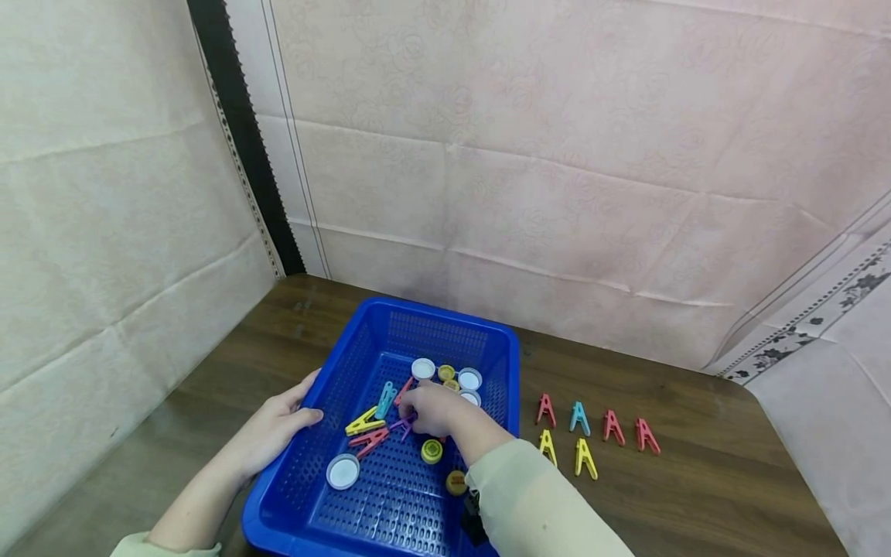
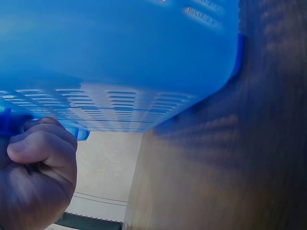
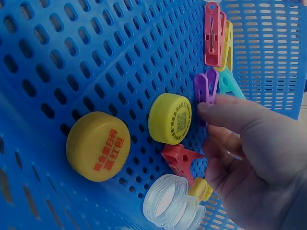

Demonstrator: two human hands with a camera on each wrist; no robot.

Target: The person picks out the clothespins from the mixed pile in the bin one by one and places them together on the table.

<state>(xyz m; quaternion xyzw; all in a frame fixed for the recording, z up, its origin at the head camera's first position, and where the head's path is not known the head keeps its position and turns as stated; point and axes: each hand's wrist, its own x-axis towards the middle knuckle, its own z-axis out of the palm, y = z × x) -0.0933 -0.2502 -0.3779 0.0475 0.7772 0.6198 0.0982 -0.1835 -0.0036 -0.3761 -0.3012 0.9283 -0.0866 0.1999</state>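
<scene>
My left hand (image 1: 267,435) grips the left rim of a blue plastic basket (image 1: 511,379); in the left wrist view its fingers (image 2: 45,143) curl over the rim. Inside the basket, my right hand (image 1: 433,408) pinches a purple clothespin (image 3: 205,84) between thumb and fingers. Close by lie a teal clothespin (image 1: 385,400), a yellow clothespin (image 1: 363,422) and a red clothespin (image 1: 369,441). Another red clothespin (image 3: 180,160) lies below the hand in the right wrist view, beside a yellow bottle cap (image 3: 169,119).
Also in the basket are an orange-yellow cap (image 3: 98,146), a white-topped lid (image 1: 343,471) and several clear lids (image 1: 469,379) at the far end. On the wooden table (image 1: 696,495) to the right stand two rows of clothespins, including a blue one (image 1: 579,418) and a yellow one (image 1: 585,459).
</scene>
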